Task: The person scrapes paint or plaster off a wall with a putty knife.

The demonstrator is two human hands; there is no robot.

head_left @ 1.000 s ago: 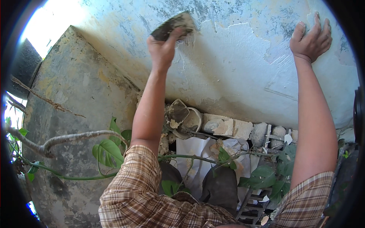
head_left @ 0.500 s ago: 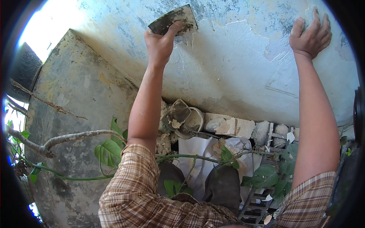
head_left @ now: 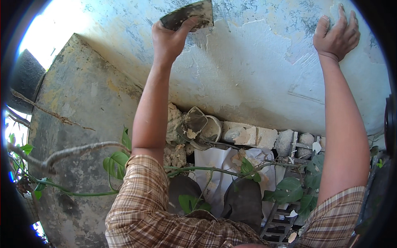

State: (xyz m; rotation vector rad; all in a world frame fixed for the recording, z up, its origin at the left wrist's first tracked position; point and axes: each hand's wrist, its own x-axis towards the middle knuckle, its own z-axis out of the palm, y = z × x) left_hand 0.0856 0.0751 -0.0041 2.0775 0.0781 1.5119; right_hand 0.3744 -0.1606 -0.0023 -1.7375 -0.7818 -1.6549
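A person grips a dark, flat scraper [head_left: 175,17] in the left hand [head_left: 167,42], above and slightly left of a round, pale tub [head_left: 217,128]. The tool extends up and right from the closed fingers, thumb across its face, long axis slanting upward to the right; whether its edge touches the patchy wall [head_left: 256,62] cannot be told. The right hand [head_left: 337,38], well apart from the scraper, spreads its fingers against the wall, far above and right of the tub. Stones [head_left: 284,143] line up right of the tub; a white sheet [head_left: 211,159] lies below it, crossed by a green vine [head_left: 194,168]. No brand, label or writing is legible.
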